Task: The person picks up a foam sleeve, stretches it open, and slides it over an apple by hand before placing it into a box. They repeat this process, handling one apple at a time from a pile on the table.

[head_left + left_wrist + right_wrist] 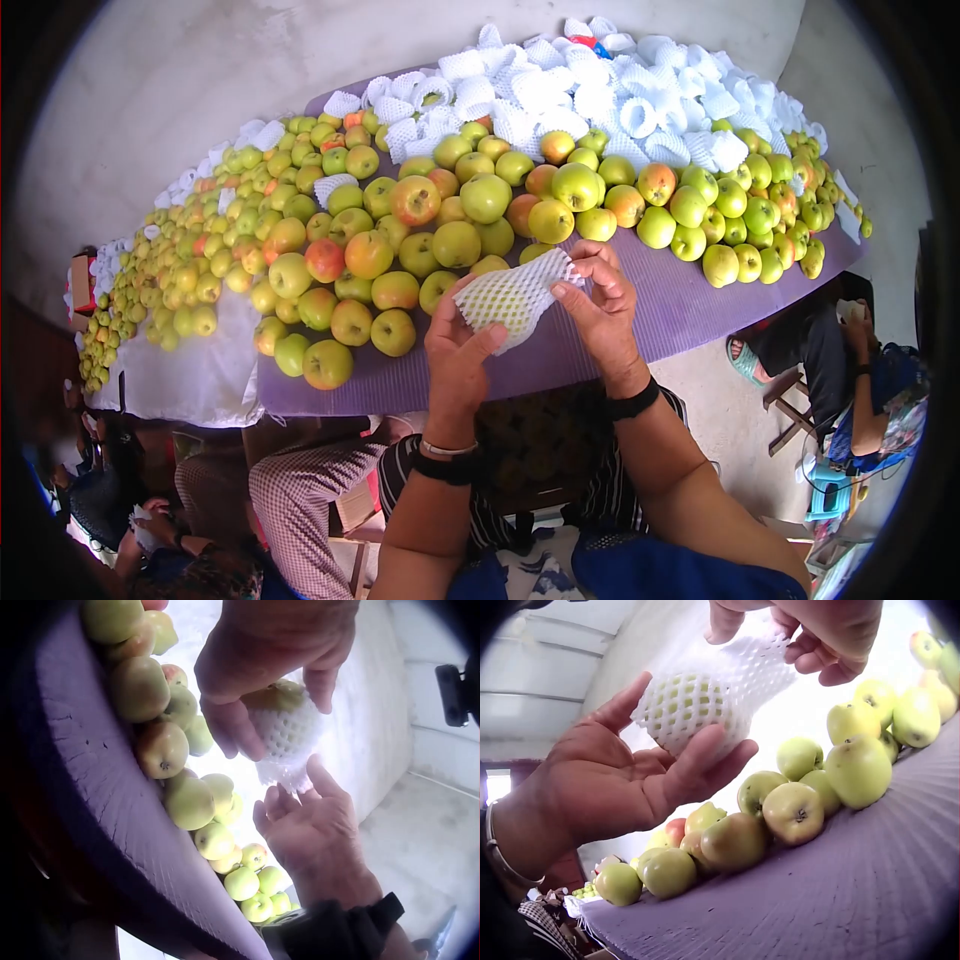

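A green apple [274, 697] sits inside a white foam net sleeve [512, 298], its skin showing through the mesh. My left hand [458, 365] grips the wrapped apple, thumb on the near side and fingers round the other. At the sleeve's narrower, loose end, my right hand [606, 312] pinches the foam between thumb and fingers. In the right wrist view, the left hand [622, 769] cups the apple from below while the right hand [829, 637] holds the stretched net above. Both hands are over the front edge of the purple table mat [660, 300].
Bare apples [395, 290] lie heaped across the table beyond the hands. Behind them is a pile of empty foam sleeves [540, 90]. Another person [870, 400] sits at the right, and patterned trouser legs [300, 490] show at the lower left.
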Tool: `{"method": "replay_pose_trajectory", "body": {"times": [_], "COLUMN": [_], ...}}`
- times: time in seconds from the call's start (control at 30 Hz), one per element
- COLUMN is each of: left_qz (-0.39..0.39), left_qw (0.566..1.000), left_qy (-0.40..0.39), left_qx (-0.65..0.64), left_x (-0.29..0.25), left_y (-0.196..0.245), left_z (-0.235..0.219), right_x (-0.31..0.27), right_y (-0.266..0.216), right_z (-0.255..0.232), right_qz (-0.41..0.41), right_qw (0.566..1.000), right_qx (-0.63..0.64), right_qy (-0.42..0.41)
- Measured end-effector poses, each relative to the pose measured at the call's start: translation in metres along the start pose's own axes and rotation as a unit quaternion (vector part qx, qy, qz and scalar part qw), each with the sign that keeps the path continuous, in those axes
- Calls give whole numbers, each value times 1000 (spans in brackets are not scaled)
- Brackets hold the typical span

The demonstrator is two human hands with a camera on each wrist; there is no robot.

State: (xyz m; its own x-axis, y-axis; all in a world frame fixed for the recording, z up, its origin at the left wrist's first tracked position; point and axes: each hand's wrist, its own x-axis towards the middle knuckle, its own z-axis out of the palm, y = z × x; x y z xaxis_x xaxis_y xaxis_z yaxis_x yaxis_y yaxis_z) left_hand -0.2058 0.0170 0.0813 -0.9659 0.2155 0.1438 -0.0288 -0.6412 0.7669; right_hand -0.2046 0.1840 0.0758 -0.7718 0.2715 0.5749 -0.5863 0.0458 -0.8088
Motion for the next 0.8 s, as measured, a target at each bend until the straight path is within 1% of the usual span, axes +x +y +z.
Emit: {"method": "replay_pose_trajectory", "body": {"times": [0.07,0.1,0.17,0.2,0.27,0.3,0.37,0.4,0.47,0.5,0.57,0.6,0.63,0.67,0.7,0.77,0.8], "left_qz": [-15,-15,9,9,15,15,14,14,5,4,-5,-5,-12,-18,-18,-12,-12], "left_qw": [1000,1000,1000,1000,1000,1000,1000,1000,1000,1000,1000,1000,1000,1000,1000,1000,1000], "left_qy": [11,11,-4,-3,-6,-5,-17,-16,-11,-11,-5,-5,-8,-11,-11,-6,-5], "left_qx": [-7,-6,22,22,9,9,16,16,-7,-7,-10,-10,-1,8,8,15,16], "left_x": [0,0,-1,-1,-1,-1,-1,-1,-1,-1,-2,-3,-3,-4,-4,-4,-4], "left_y": [2,2,2,2,3,2,1,1,0,0,0,0,0,0,-1,-6,-8], "left_z": [0,0,1,2,3,2,1,1,1,1,3,4,5,6,6,6,6], "right_x": [0,-2,-6,-5,-3,-1,2,2,1,1,1,1,1,1,0,-2,-2], "right_y": [-12,-12,-10,-12,-20,-21,-21,-21,-20,-21,-25,-23,-19,-18,-18,-23,-27], "right_z": [2,3,5,7,10,10,10,10,11,13,19,19,19,19,19,21,23], "right_qz": [-22,-22,51,51,187,187,264,264,240,240,205,205,78,-51,-51,-110,-110], "right_qw": [996,996,998,998,977,977,949,949,959,959,975,975,996,984,984,963,963], "right_qx": [-84,-84,32,32,103,103,168,168,148,148,83,83,-46,-173,-172,-244,-243], "right_qy": [-8,-7,-1,0,-19,-20,-29,-29,-31,-31,-10,-10,-12,-14,-14,-25,-25]}}
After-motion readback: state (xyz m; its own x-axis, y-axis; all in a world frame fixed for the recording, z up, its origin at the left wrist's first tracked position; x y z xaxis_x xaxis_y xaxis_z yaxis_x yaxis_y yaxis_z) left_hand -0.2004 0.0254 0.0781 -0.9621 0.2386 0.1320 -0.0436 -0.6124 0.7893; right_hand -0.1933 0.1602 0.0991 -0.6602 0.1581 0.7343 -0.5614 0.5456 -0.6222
